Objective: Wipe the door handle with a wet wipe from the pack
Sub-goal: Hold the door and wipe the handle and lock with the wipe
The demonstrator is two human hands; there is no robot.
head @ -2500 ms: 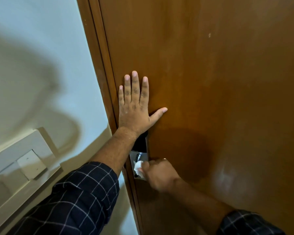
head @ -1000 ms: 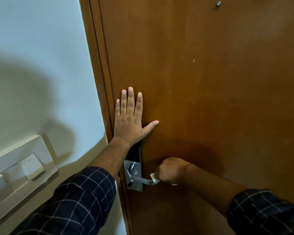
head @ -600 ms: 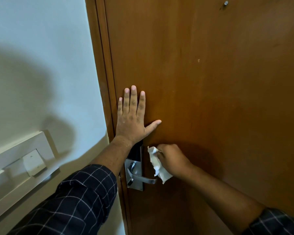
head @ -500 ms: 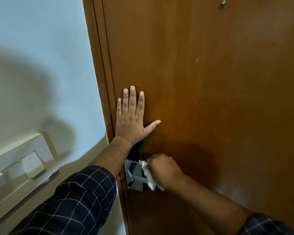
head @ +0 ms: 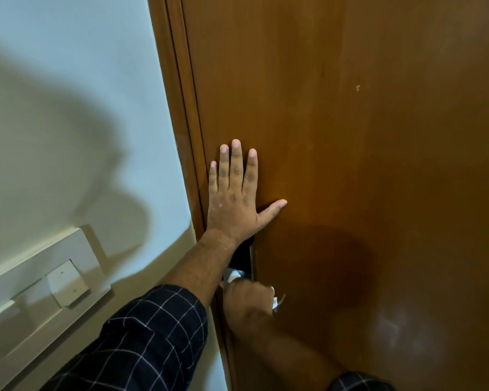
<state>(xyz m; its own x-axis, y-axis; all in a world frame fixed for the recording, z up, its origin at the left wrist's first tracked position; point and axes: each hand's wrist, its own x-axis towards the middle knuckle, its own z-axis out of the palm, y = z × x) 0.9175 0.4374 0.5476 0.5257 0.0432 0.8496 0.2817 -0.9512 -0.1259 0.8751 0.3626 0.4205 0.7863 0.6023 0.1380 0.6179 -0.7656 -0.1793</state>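
Change: since half a second before, the right hand (head: pixel 247 304) had been lowered and brought in under the left forearm, so that the handle was almost wholly covered by it.
Right hand: it was closed into a fist around the wet wipe (head: pixel 234 276), of which white bits were seen above the knuckles and at the fist's right side.
Door handle (head: pixel 280 301): only a small metal tip was seen just right of the fist; the rest was hidden.
Lock plate (head: pixel 244 256): a dark strip was seen between the left wrist and the right fist, close to the door's left edge.
Left hand (head: pixel 233 204): it was laid flat and open on the door (head: pixel 364 165), fingers spread upward, nothing held.
Edges: the door frame (head: pixel 178 114) ran just left of both hands.
Open room: bare door was seen to the right of the hands.
Wall (head: pixel 68 80): a switch panel (head: pixel 65 283) was seen at lower left, well apart from the hands.
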